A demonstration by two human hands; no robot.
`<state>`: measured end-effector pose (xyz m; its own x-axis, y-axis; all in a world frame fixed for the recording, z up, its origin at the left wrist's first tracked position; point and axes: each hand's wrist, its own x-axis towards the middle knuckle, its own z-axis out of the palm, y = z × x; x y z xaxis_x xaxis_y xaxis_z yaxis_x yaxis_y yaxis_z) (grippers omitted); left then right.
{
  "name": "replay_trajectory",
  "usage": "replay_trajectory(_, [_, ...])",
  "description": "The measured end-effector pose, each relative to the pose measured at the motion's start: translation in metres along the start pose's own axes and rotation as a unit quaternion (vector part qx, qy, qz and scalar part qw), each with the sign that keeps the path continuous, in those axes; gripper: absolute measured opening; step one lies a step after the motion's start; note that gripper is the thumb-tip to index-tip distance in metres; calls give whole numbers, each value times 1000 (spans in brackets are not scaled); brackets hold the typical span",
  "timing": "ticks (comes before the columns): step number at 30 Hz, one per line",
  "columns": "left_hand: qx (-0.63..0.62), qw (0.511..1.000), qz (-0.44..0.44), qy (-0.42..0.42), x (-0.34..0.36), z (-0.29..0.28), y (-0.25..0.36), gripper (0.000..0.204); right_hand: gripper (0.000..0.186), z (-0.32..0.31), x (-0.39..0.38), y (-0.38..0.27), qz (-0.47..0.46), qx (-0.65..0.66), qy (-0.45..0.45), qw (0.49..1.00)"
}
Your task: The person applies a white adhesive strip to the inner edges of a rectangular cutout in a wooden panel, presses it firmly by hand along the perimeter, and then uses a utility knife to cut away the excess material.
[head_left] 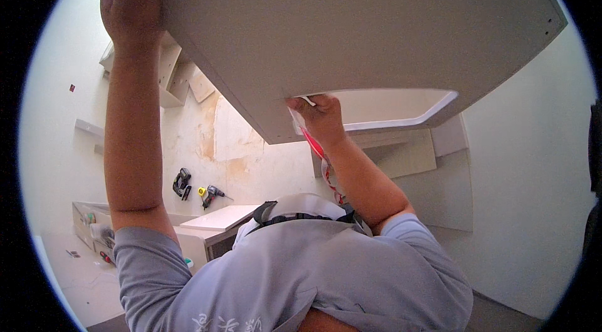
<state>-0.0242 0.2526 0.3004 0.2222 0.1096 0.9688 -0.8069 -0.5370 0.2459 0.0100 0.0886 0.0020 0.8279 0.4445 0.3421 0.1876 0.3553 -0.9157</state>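
A large grey cabinet panel (351,24) hangs above me, tilted, with a rounded cutout near its lower edge. White edging strip (401,122) lines part of the cutout's rim. My left hand (133,9) is raised high at the panel's left edge, gripping it; its fingertips run out of the picture. At the cutout's left corner my right hand (321,115) is closed, pinching a loose white end of the edging strip. A red-and-white ribbon-like length (315,147) dangles below that hand toward my chest. The right fingertips are partly hidden by the hand itself.
On the stained floor lie a black power tool (182,184) and a drill (212,195) with a yellow part. Below left stands a low cabinet with a white board (219,218) on top. Open cabinet boxes (172,71) stand at the left wall; another panel (407,159) is at right.
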Motion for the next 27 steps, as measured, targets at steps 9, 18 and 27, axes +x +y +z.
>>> replay_trajectory(9, [17, 1000, -3, 22, -3, -4, -8, 70, 19, -30, 28, 33, -208, -128, 14, 970])
replay_trajectory(18, [37, 998, -31, 42, -14, 8, 2, 72, 19, -29, 17, 51, -147, 16, 94, 984])
replay_trajectory(27, [47, 998, -28, 25, -8, -14, -14, 69, 30, -54, 3, 1, -44, -68, 24, 996])
